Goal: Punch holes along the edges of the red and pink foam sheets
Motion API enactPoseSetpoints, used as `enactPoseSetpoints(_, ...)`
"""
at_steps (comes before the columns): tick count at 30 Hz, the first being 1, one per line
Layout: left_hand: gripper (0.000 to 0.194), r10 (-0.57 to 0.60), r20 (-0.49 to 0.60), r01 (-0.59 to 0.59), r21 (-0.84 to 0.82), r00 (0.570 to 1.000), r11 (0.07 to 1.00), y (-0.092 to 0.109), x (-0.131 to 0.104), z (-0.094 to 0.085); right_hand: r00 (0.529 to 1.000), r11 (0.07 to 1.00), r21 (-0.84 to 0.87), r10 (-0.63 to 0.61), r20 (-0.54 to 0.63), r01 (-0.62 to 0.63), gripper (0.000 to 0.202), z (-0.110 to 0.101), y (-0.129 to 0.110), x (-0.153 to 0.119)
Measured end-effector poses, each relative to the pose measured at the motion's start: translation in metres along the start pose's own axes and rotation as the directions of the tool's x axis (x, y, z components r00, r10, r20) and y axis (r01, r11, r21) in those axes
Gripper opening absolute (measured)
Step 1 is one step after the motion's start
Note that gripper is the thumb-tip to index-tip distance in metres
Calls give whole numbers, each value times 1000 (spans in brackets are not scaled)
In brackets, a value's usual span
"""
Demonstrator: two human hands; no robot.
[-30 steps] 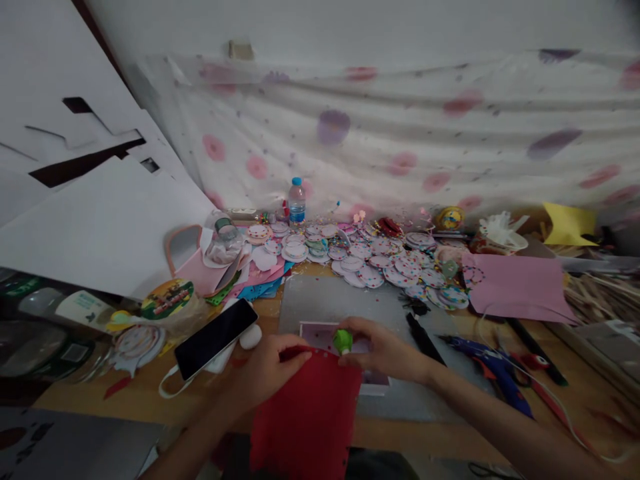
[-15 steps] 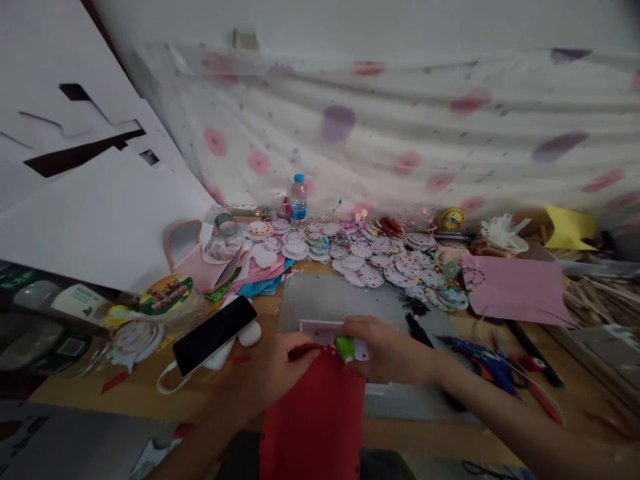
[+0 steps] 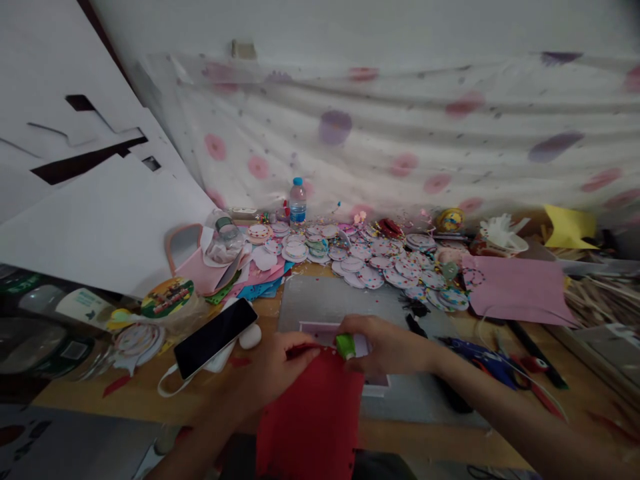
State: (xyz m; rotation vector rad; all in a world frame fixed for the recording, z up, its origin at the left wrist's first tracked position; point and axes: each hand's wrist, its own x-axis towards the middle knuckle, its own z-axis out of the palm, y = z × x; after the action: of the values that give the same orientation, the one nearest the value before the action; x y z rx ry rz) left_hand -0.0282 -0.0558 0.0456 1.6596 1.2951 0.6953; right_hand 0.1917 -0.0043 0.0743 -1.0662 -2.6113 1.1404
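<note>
My left hand (image 3: 277, 367) is closed on the upper left corner of a sheet of red paper (image 3: 314, 420), thumb on top. The sheet hangs down over the table's front edge toward my lap, with small dark holes along its lower edges. In my right hand (image 3: 393, 345) is a small green paper punch (image 3: 345, 346), gripped between thumb and fingers at the sheet's upper right edge. Whether its jaws are pressed together cannot be made out. Beneath both hands lies a shallow pink-and-white box (image 3: 377, 388), partly covered.
A grey cutting mat (image 3: 330, 300) lies under the box. Behind it are many dotted paper discs (image 3: 370, 277) and a water bottle (image 3: 298, 202). A phone (image 3: 216, 338) lies left; a blue glue gun (image 3: 483, 360) and scissors (image 3: 533, 383) lie right. Pink paper (image 3: 520, 287) is further back.
The red sheet's lower part has swung slightly left. Both hands keep nearly the same hold on the sheet and the paper punch, while the whole view has shifted a little.
</note>
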Motion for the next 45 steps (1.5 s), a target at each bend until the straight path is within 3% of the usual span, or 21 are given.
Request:
enactPoseSetpoints(6, 19, 66, 26, -68, 75, 997, 995, 4, 11, 1, 993, 999, 33, -13, 115, 9, 29, -10, 1, 6)
enactPoseSetpoints(9, 19, 71, 15, -72, 66, 997, 995, 7, 13, -2, 993, 981, 190, 10, 119, -33, 27, -8, 4, 7)
enactPoseSetpoints(13, 17, 16, -66, -15, 23, 998, 1000, 10, 8, -8, 990, 793, 606, -16, 139, -72, 27, 4, 13, 5)
enactPoseSetpoints(16, 17, -41, -102, 42, 8, 994, 999, 8, 4, -11, 991, 677, 733, -44, 130, -66, 28, 10, 18, 4)
enactPoseSetpoints(21, 19, -95, -105, 92, -31, 990, 995, 3, 1, -11, 994, 680, 731, -23, 107, -63, 29, 12, 18, 5)
enactPoseSetpoints(29, 20, -192, -77, 175, -186, 978, 967, -6, 7, -2, 983, 784, 597, 175, 50, -170, 39, 23, 14, 14)
enactPoseSetpoints(32, 20, -244, -71, 223, -223, 967, 949, -10, 7, 2, 990, 855, 501, 141, 27, -135, 36, 22, 10, 13)
enactPoseSetpoints(37, 20, -273, -77, 240, -292, 959, 926, -15, 7, 9, 993, 954, 298, 26, -111, 8, 29, 29, 5, 10)
enactPoseSetpoints(41, 22, -318, -156, 249, -348, 935, 904, -20, 5, 14, 996, 890, 457, 46, -72, -8, 33, 34, 7, 11)
enactPoseSetpoints(45, 23, -356, -182, 275, -361, 916, 891, -18, 2, 14, 996, 744, 665, 92, -3, -67, 33, 34, 12, 13)
